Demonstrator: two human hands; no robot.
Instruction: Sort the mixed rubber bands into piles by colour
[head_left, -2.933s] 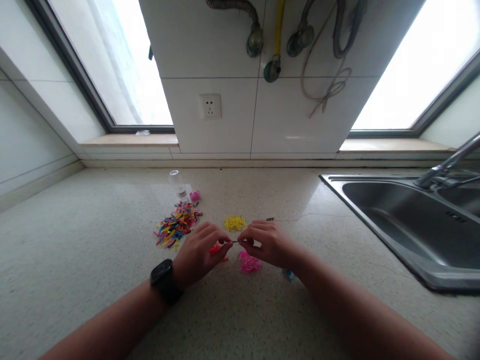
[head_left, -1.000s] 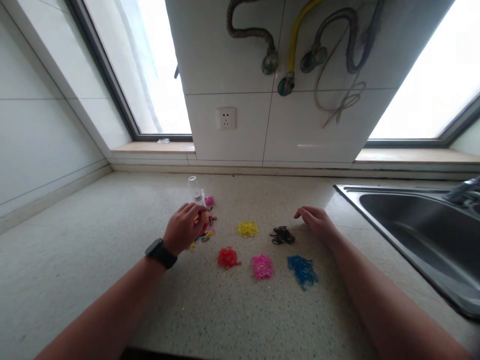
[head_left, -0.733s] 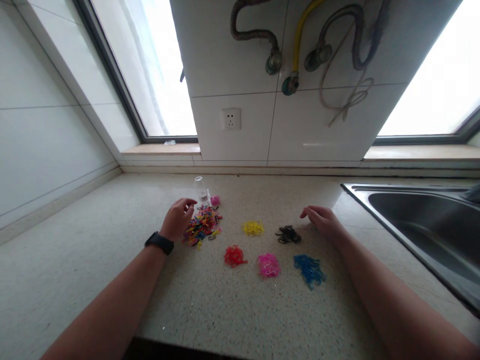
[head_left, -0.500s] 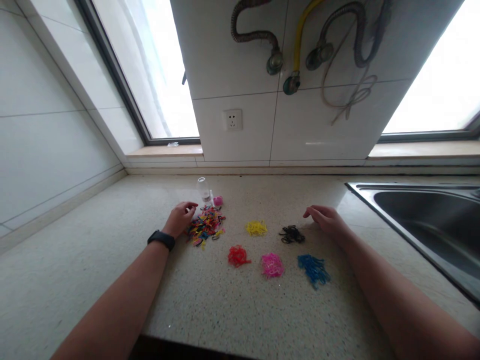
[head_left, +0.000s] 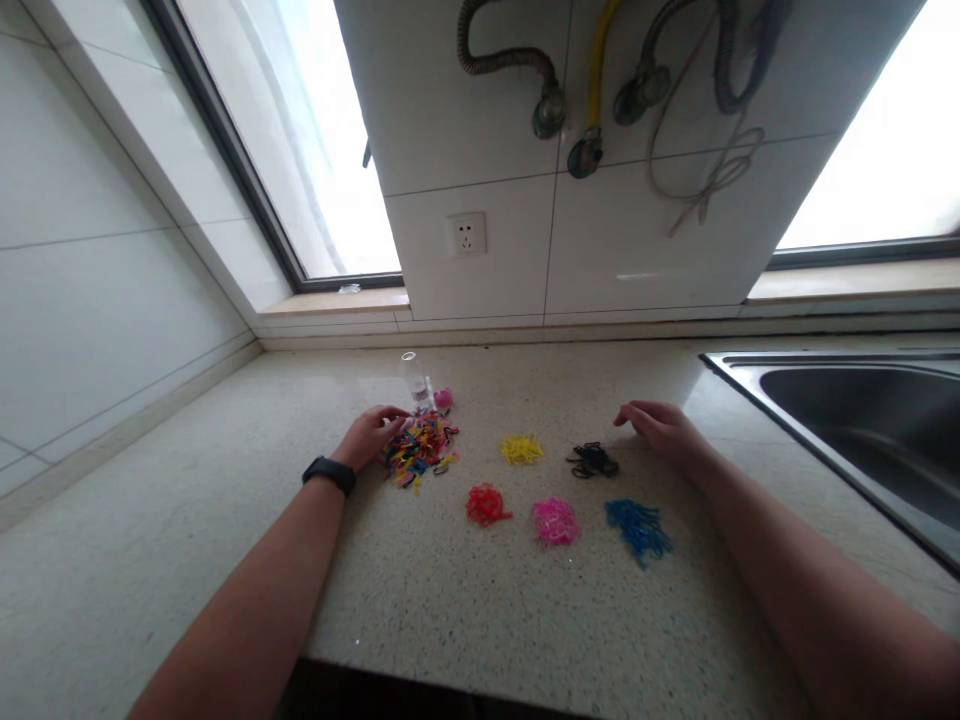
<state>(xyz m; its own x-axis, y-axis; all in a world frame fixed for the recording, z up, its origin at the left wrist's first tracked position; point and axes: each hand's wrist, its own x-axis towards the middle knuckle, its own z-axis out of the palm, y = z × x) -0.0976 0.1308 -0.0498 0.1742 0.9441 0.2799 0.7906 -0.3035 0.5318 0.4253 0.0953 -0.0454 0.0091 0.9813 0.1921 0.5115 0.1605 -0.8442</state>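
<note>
While both hands rest on the worktop (head_left: 480, 620), six heaps of small bands lie between them: one mixed heap (head_left: 420, 450) plus yellow (head_left: 521, 449), black (head_left: 592, 460), red (head_left: 486, 504), pink (head_left: 555, 521) and blue (head_left: 637, 527). Left hand (head_left: 367, 436) touches the mixed heap, grip loosely curled and holding nothing; right hand (head_left: 660, 428) lies just beside the black, fingers loosely spread.

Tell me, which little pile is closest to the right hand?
The black pile. It lies just beside the right hand; the yellow, red, pink and blue piles sit farther off.

Worktop (head_left: 187, 520) layout: your hands flank the sorted piles.
Your left hand (head_left: 365, 437) touches the mixed band heap (head_left: 418, 450)'s left edge; small bottle (head_left: 414, 378) behind. Five piles (head_left: 555, 521) lie right of the heap; your right hand (head_left: 664, 432) beside them, sink (head_left: 862, 420) far right.
</note>
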